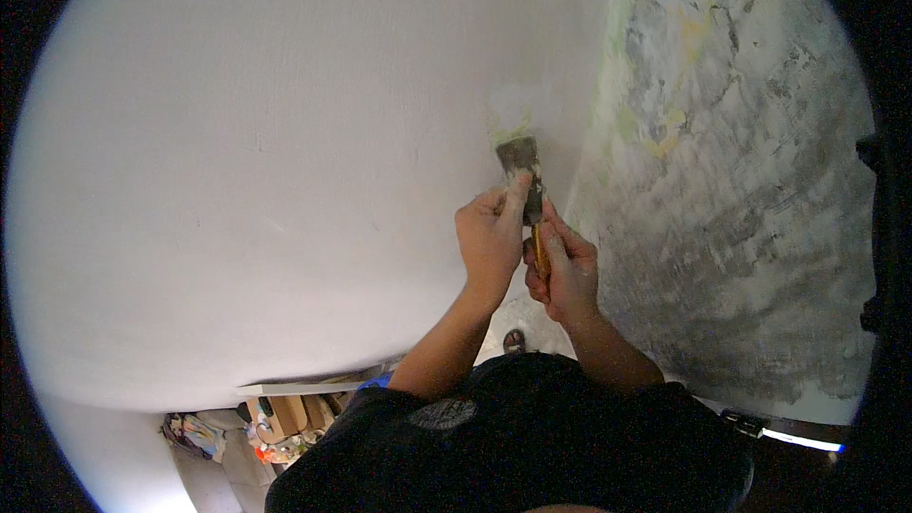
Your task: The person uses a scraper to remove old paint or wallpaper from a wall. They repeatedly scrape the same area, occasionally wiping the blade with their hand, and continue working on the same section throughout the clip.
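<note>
A scraper (520,151) with a dark, smeared blade is pressed against or held close to the pale wall (299,121). My right hand (566,267) grips its orange-yellow handle (541,256). The thumb of my left hand (495,221) lies along the blade, and its other fingers curl at the blade's left side. Just beyond the blade's edge is a patch of wall (514,125) with yellow-green showing through, and a whiter area above it.
To the right, past a corner line, a second wall (727,228) is rough, with grey and yellow-green blotches. At lower left are a cardboard box (285,419), a heap of cloth (196,434) and clutter on the floor. A sandalled foot (514,340) stands below my hands. A lit tube (801,440) lies lower right.
</note>
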